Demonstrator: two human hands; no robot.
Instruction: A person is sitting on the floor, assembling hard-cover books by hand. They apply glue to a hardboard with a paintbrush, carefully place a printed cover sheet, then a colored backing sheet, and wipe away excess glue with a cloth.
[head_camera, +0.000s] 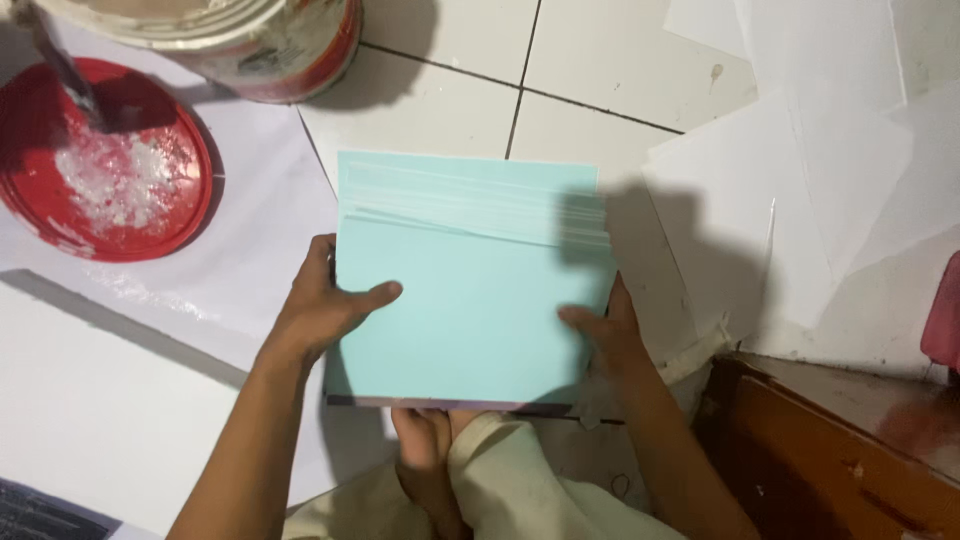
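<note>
A stack of pale turquoise sheets (470, 290) rests upright on its lower edge over the tiled floor, its upper sheets fanned in steps. My left hand (325, 305) grips the stack's left edge, thumb across the front sheet. My right hand (605, 330) holds the right edge, thumb on the front near the bottom corner. Below the stack, a foot and a cream trouser leg show.
A red round lid (105, 165) with white paste and a brush handle lies at the upper left, beside a red-and-white bucket (260, 40). White paper sheets (830, 180) cover the floor at right. A brown wooden object (830, 460) sits at the lower right.
</note>
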